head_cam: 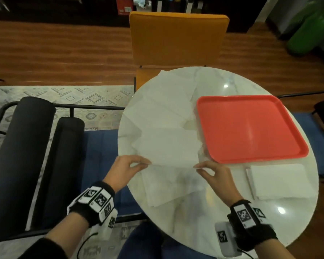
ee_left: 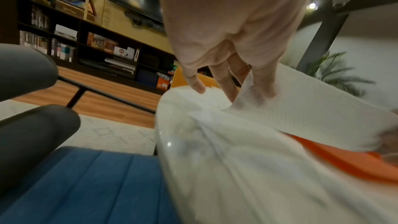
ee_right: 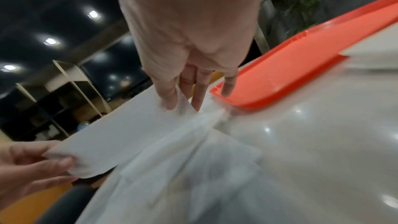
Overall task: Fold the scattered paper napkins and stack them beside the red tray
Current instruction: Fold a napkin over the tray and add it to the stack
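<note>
The left hand (head_cam: 127, 166) reaches in from the lower left over the near-left rim of the round white table (head_cam: 221, 217), wrist level, thumb and forefinger pinching the left near corner of a white napkin (head_cam: 168, 146); the left wrist view shows the remaining fingers (ee_left: 224, 81) pointing down behind the sheet. That napkin is lifted at its near edge and slopes away onto the other loose napkins (head_cam: 165, 107), which overlap across the left half of the table up to its far-left rim. Under the raised edge lies 1 more flat napkin (head_cam: 168, 187), near the table's front rim. The right hand (head_cam: 214, 171) comes in from the lower right, palm down, thumb and forefinger pinching the napkin's right near corner, its little finger (ee_right: 228, 86) hanging just above the near-left corner of the red tray (head_cam: 251, 128). The 2 hands are level with each other, the sheet's edge taut between them. The tray fills the right-centre of the table. Right of the right hand, just beside the tray's near edge, sits a folded stack (head_cam: 278, 181), with bare tabletop in front of it toward the near-right rim.
</note>
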